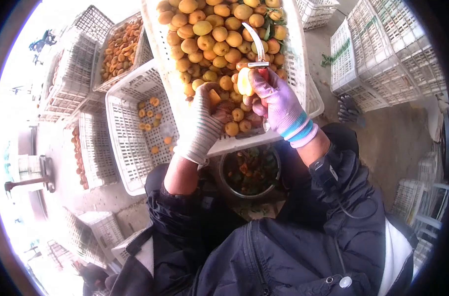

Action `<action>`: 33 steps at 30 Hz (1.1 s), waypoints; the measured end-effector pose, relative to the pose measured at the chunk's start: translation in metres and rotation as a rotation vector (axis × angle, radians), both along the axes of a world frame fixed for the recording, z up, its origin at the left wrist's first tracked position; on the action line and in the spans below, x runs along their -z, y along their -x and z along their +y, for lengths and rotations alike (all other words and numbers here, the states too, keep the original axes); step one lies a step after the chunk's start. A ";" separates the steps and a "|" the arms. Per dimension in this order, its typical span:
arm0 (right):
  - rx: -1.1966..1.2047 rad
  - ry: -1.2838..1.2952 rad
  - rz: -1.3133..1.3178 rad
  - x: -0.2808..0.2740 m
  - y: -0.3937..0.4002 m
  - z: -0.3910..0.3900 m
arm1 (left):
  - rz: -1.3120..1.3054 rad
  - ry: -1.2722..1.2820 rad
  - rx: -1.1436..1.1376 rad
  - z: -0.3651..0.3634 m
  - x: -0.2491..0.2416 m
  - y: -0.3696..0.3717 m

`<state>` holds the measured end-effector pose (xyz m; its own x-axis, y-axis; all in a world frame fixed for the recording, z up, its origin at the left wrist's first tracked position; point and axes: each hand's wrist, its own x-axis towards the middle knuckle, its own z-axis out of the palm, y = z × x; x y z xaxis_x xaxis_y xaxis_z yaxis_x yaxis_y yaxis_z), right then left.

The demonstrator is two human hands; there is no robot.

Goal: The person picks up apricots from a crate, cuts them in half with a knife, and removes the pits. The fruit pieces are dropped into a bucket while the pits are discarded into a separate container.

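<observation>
My right hand [283, 101], in a purple and blue knit glove, is closed around the red handle of a curved knife [256, 40]. The blade points up and away over the fruit. A cut apricot piece [245, 82] with pale orange flesh sits against the thumb of that hand. My left hand [204, 121], in a whitish ribbed glove, is closed on another orange apricot piece [214, 97], partly hidden by the fingers. Both hands are above the near end of a white crate [296, 44] heaped with whole apricots [219, 33].
A lower white crate [130, 148] on the left holds several apricot halves [154, 101]. Between my knees stands a metal bowl [224, 182] with pits and leaves. More crates [382, 54] stack at right, and a crate of orange halves [120, 44] stands back left. Dark gloves [349, 108] lie at right.
</observation>
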<state>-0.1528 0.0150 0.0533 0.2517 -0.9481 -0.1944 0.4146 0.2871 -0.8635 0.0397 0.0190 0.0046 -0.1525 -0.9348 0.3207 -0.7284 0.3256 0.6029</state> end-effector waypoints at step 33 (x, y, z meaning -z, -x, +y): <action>0.119 0.826 0.744 0.006 -0.017 0.005 | 1.164 -0.592 -0.114 0.016 -0.031 -0.015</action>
<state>-0.1355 0.0205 0.0471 0.2341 -0.8661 0.4416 -0.2982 -0.4963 -0.8154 0.0548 0.0354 0.0353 0.0222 -0.9678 -0.2507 0.3070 -0.2320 0.9230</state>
